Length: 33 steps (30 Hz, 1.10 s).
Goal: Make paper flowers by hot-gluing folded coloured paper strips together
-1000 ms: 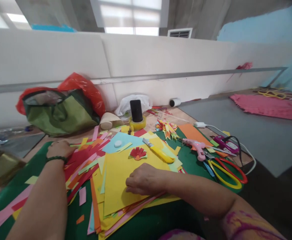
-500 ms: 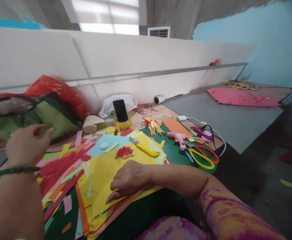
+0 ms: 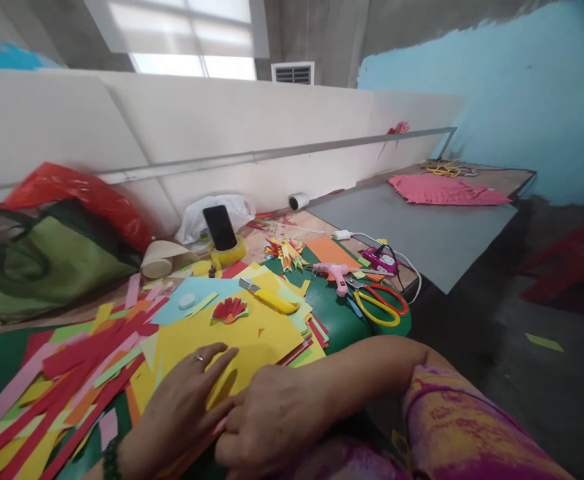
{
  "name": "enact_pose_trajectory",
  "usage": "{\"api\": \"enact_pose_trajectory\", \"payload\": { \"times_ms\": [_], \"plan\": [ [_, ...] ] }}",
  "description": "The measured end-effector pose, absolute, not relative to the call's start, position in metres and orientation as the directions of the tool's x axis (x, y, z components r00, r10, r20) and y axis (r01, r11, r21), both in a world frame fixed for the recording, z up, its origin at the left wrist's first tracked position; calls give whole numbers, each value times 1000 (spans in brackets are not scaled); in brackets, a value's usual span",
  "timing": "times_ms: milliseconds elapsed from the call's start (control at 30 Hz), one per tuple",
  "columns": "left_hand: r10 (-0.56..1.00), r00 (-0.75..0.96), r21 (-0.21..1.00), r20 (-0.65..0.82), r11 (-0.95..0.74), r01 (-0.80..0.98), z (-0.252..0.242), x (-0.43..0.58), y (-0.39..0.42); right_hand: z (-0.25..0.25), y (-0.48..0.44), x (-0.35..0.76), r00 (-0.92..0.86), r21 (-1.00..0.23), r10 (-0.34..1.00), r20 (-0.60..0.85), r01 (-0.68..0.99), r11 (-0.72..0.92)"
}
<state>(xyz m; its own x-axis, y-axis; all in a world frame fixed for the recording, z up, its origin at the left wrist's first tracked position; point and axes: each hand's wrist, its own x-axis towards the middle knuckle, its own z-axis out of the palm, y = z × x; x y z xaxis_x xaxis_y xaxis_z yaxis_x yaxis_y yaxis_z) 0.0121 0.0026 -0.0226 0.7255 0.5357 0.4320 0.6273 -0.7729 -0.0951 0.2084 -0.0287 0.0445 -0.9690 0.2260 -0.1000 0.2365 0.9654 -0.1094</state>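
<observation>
My left hand [image 3: 187,393], with a ring and a dark green bracelet, lies over the near left part of the yellow paper sheets [image 3: 267,337], its fingers stretched out. Close against it, my right hand [image 3: 277,417] is closed at the near edge of the stack; whatever its curled fingers hold is hidden. The left thumb reaches the right hand's fingers. Beyond the hands, a small layered red paper flower [image 3: 229,310] rests on the yellow sheet. A yellow utility knife [image 3: 272,299] with its blade out lies beside it, and a white round cap [image 3: 187,301] sits on light blue paper.
Colored paper strips [image 3: 87,360] spread at left. A pink glue gun [image 3: 337,273], scissors [image 3: 379,307] and a purple power socket [image 3: 382,260] lie at right. Behind stand a phone [image 3: 219,228] on a tape roll [image 3: 229,252], a paper-strip bundle [image 3: 286,250] and a green bag [image 3: 47,260].
My left hand has come down from the upper left to the yellow sheets beside my right hand. My right hand has moved nearer to me. The view has shifted to the right.
</observation>
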Motion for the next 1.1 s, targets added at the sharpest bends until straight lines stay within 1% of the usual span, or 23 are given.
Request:
{"api": "enact_pose_trajectory", "payload": {
  "times_ms": [33, 67, 100, 133, 167, 200, 233, 267, 333, 400, 433, 533, 600, 700, 900, 1100],
  "plan": [
    [499, 737, -104, 457, -792, 601, -26, 13, -1, 47, -26, 218, -952, -106, 293, -89, 301, 948],
    [467, 740, -111, 484, -806, 582, -27, 15, -4, 49, -20, 230, -918, -98, 388, -75, 395, 914],
    [439, 737, -115, 515, -816, 566, -28, 16, -5, 52, -10, 246, -859, -81, 508, -60, 512, 855],
    [412, 731, -115, 544, -826, 551, -28, 16, -6, 55, 3, 265, -751, -65, 658, -50, 660, 748],
    [392, 724, -108, 568, -837, 537, -29, 17, -6, 59, 17, 288, -564, -39, 825, -23, 825, 563],
    [375, 720, -92, 584, -851, 518, -29, 17, -6, 61, 33, 313, -309, 7, 951, 2, 951, 309],
    [365, 719, -65, 591, -867, 494, -30, 17, -6, 64, 50, 338, -24, 67, 1000, 10, 998, 23],
    [366, 719, -26, 591, -882, 470, -30, 16, -6, 64, 65, 364, 103, 111, 995, 7, 989, -103],
    [396, 707, 64, 585, -892, 447, -32, 16, -6, 60, 92, 408, 234, 172, 972, -31, 959, -226],
    [433, 687, 132, 583, -885, 447, -34, 14, -5, 49, 111, 438, 289, 222, 951, -110, 940, -260],
    [450, 679, 154, 580, -879, 451, -35, 14, -5, 41, 118, 447, 289, 240, 946, -148, 938, -249],
    [471, 681, 187, 561, -873, 449, -36, 13, -4, 17, 131, 460, 246, 278, 935, -255, 945, -173],
    [474, 689, 197, 549, -874, 444, -37, 14, -5, 5, 137, 462, 212, 295, 931, -297, 948, -122],
    [475, 694, 205, 541, -875, 439, -37, 15, -6, -5, 143, 465, 187, 320, 931, -314, 944, -82],
    [480, 685, 212, 548, -872, 441, -38, 16, -6, -12, 146, 468, 160, 357, 941, -299, 933, -46],
    [493, 684, 220, 538, -865, 450, -39, 15, -5, -3, 149, 473, 154, 336, 934, -323, 941, -39]
  ]
}}
